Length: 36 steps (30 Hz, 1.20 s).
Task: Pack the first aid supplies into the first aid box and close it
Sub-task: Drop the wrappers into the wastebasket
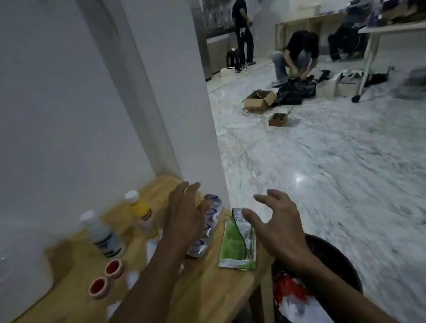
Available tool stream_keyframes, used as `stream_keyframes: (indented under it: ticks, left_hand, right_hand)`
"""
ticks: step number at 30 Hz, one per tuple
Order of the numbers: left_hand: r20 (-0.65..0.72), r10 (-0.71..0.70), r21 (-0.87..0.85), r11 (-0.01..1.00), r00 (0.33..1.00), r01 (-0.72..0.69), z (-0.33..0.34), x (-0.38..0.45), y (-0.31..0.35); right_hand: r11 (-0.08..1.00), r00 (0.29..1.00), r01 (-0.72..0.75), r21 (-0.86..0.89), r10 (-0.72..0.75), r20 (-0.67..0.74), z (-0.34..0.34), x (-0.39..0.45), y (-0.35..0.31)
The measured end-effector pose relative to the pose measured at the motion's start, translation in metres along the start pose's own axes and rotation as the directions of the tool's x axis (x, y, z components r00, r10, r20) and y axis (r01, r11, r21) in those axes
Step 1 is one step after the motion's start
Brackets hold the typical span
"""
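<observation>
Both bare hands are hovering over the right end of a wooden table (212, 293), and neither is gripping anything. The left hand (183, 216) is reaching forward with its fingers spread and loosely extended, its palm lying over a silver-and-blue foil pack (211, 226); whether skin is touching foil cannot be told. That pack is showing at the hand's 3 to 5 o'clock. The right hand (276, 223) is also standing open, fingers curled and splayed like a claw, with its thumb tip just over the top corner of a green-and-white sachet (237, 241). The sachet is lying flat on the table at this hand's 8 o'clock, close to the table's right edge.

At the left hand's 9 o'clock a yellow bottle (141, 213) with a white cap is standing upright, and farther toward 9 o'clock a white bottle (102, 234) is standing beside it. Two small red-lidded jars (108, 276) are sitting at about 7 o'clock from the left hand. A clear, blurred plastic container (11, 280) is occupying the table's left end. A dark waste bin (334, 259) is standing on the floor under the right forearm.
</observation>
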<state>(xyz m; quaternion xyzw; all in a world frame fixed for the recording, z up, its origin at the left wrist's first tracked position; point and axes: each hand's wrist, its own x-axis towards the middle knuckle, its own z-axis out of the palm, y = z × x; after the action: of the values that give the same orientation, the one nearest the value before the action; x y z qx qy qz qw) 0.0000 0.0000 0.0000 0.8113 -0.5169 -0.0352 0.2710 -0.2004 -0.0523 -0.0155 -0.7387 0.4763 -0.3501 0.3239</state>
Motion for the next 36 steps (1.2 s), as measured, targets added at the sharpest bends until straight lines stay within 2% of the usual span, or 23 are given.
stream_keyframes:
  ticks: [6,16,23,30,36]
  left_hand:
    - [-0.008,0.038,0.066,0.997,0.999,-0.038,0.015,0.012,-0.008]
    - [-0.123,0.078,0.032,0.997,0.989,-0.075,0.021,0.015,0.002]
    - [-0.249,0.092,-0.108,0.987,0.964,-0.122,0.008,0.003,0.033]
    - [-0.33,0.096,-0.261,0.947,0.939,-0.189,0.019,0.002,0.094]
    - [-0.311,0.04,-0.391,0.905,0.95,-0.166,0.063,0.003,0.148]
  right_hand:
    - [0.999,0.998,-0.042,-0.02,0.043,0.036,0.012,0.005,0.012]
    - [0.97,0.996,-0.077,0.229,0.087,-0.032,0.015,0.001,0.013]
    - [0.919,0.978,-0.022,0.393,0.102,-0.185,-0.019,0.003,0.011]
    - [0.92,0.923,0.058,0.387,0.099,-0.372,-0.079,0.026,0.039]
    - [0.936,0.885,0.023,0.35,0.144,-0.444,-0.114,0.038,0.083]
